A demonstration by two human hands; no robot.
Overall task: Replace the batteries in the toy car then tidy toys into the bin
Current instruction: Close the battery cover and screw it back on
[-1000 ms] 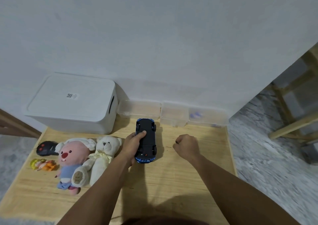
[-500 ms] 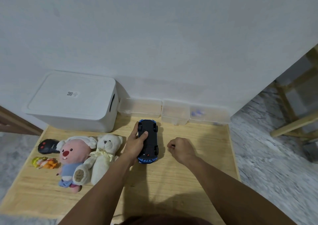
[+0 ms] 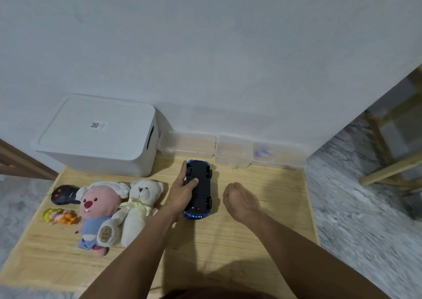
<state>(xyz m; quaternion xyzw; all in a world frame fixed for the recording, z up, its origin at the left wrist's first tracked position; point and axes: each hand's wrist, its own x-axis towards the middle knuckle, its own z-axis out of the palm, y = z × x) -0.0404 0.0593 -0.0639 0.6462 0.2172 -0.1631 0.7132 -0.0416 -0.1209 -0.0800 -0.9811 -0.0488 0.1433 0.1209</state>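
A blue toy car point(image 3: 201, 191) lies upside down on the wooden table point(image 3: 262, 225), its black underside and wheels facing up. My left hand point(image 3: 181, 191) grips the car's left side, thumb pressed on the underside. My right hand point(image 3: 239, 199) rests as a closed fist on the table just right of the car, not touching it; whether it holds anything is hidden. A white lidded bin point(image 3: 98, 136) stands at the back left against the wall.
Left of the car lie a white teddy bear point(image 3: 137, 209), a pink plush point(image 3: 98, 211), a black remote control point(image 3: 64, 193) and a small yellow-orange figure point(image 3: 59, 216). Several clear plastic boxes point(image 3: 233, 149) line the wall. A wooden frame point(image 3: 392, 161) stands on the floor at right.
My left hand has slid forward along the car's left side, fingers stretching toward its far end. My right fist has drifted a little left, closer to the car.
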